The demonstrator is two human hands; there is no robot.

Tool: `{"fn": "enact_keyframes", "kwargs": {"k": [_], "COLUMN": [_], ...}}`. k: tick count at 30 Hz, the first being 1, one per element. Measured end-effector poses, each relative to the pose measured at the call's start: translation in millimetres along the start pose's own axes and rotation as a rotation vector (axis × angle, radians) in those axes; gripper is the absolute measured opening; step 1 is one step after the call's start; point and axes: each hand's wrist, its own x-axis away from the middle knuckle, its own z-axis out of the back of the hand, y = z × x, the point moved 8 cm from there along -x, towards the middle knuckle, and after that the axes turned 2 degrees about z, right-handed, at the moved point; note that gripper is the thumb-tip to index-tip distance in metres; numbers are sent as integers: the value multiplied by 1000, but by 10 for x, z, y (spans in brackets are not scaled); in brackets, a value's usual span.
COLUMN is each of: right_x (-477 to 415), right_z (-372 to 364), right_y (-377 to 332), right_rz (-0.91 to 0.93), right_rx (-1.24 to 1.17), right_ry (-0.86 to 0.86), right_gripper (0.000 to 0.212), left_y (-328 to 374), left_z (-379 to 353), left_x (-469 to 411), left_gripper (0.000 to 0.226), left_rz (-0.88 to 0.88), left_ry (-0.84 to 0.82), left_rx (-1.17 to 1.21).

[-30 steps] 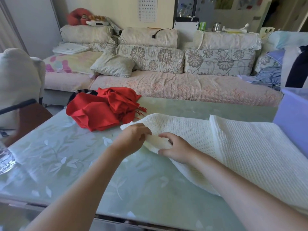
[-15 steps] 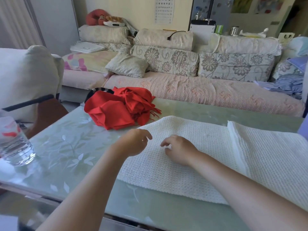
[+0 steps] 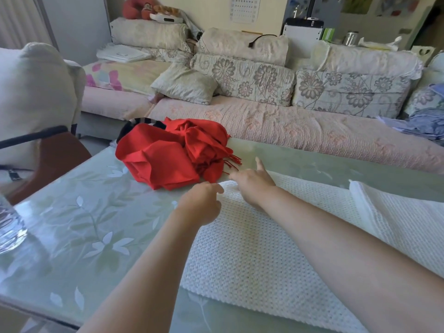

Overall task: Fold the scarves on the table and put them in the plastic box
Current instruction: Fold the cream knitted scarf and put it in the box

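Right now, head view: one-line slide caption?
Left hand and right hand meet at the corner of a white waffle-knit scarf on the table, beside a crumpled red scarf.

bare table (image 3: 79,224) left of white scarf (image 3: 252,255), red scarf heap (image 3: 168,157) blocking beyond, bottle (image 3: 9,227) far left

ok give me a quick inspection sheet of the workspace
surface: glass-topped table with a leaf pattern
job's things: white waffle-knit scarf spread flat, right end folded over; red scarf bunched beyond it; plastic box not in view
clutter: clear bottle at left edge
grippers: left hand curled at the white scarf's corner, grip hidden; right hand open, fingers straight, at the same corner
cables: black cable on a sofa cushion
surroundings: sofa behind the table; chair at left
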Motion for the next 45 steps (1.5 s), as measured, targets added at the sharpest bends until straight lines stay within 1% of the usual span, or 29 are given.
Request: {"fn": "enact_keyframes", "kwargs": {"k": [2, 3, 5, 6, 8, 10, 12, 14, 16, 17, 19, 21, 22, 23, 25, 26, 27, 28, 30, 31, 32, 34, 35, 37, 38, 40, 42, 43, 45], "right_x": [50, 111, 293, 393, 555, 687, 764, 783, 775, 758, 715, 671, 648, 628, 597, 582, 558, 530, 450, 414, 371, 290, 252, 229, 249, 270, 240, 193, 102], "right_z": [143, 220, 314, 309, 189, 21, -24, -27, -41, -58, -11, 53, 69, 67, 26, -3, -27, -24, 32, 103, 184, 364, 413, 370, 301, 185, 190, 266, 575], "right_y": [27, 39, 65, 74, 112, 210, 320, 446, 481, 478, 441, 435, 426, 411, 387, 385, 375, 361, 380, 393, 410, 453, 449, 323, 262, 234, 295, 362, 585], "right_rz": [26, 57, 138, 183, 227, 132, -7, -154, -202, -194, -149, -145, -147, -144, -129, -129, -113, -90, -62, -55, -57, -83, -75, -6, 27, 51, 2, -32, -148], "right_rx": [5, -24, -115, -155, -246, -426, -609, -681, -615, -571, -488, -435, -438, -437, -418, -416, -416, -420, -398, -388, -378, -412, -462, -520, -498, -467, -503, -481, -367], "right_ry": [143, 230, 362, 360, 236, 46, -8, -25, -113, -150, -150, -149, -164, -192, -254, -289, -316, -322, -277, -231, -177, -79, -90, -298, -426, -549, -508, -402, -2], "right_gripper": [19, 14, 20, 26, 27, 16, 13, 31, 58, 55, 19, 11, 11, 19, 59, 76, 78, 65, 26, 14, 10, 9, 18, 51, 56, 37, 15, 13, 8], "left_y": [66, 93, 154, 191, 245, 278, 310, 331, 321, 315, 332, 353, 358, 364, 384, 408, 437, 471, 540, 566, 579, 562, 549, 531, 533, 532, 517, 502, 432], "left_z": [69, 111, 166, 171, 101, -16, -54, -33, -14, -13, -11, -17, -10, 13, 78, 101, 113, 135, 179, 197, 232, 348, 421, 516, 516, 450, 400, 414, 519], "left_x": [3, 11, 44, 70, 121, 195, 253, 275, 291, 302, 330, 330, 312, 290, 253, 242, 235, 234, 226, 212, 201, 167, 161, 166, 167, 171, 180, 180, 180], "left_gripper": [47, 50, 59, 60, 51, 37, 23, 19, 20, 26, 47, 61, 61, 54, 40, 40, 44, 47, 52, 53, 54, 53, 52, 53, 53, 52, 50, 48, 46], "left_rz": [-33, -37, -49, -61, -73, -60, -47, -51, -43, -44, -70, -96, -101, -107, -121, -134, -151, -166, -210, -238, -259, -282, -289, -293, -294, -293, -298, -295, -252], "left_ry": [64, 95, 117, 100, -7, -165, -238, -219, -192, -188, -205, -225, -214, -180, -100, -83, -81, -80, -60, -32, 13, 145, 213, 280, 266, 192, 157, 183, 295], "left_rx": [-15, -26, -54, -73, -91, -45, 19, 49, 47, 38, 28, 23, 29, 47, 125, 173, 209, 230, 217, 193, 175, 177, 189, 206, 203, 198, 200, 201, 231]}}
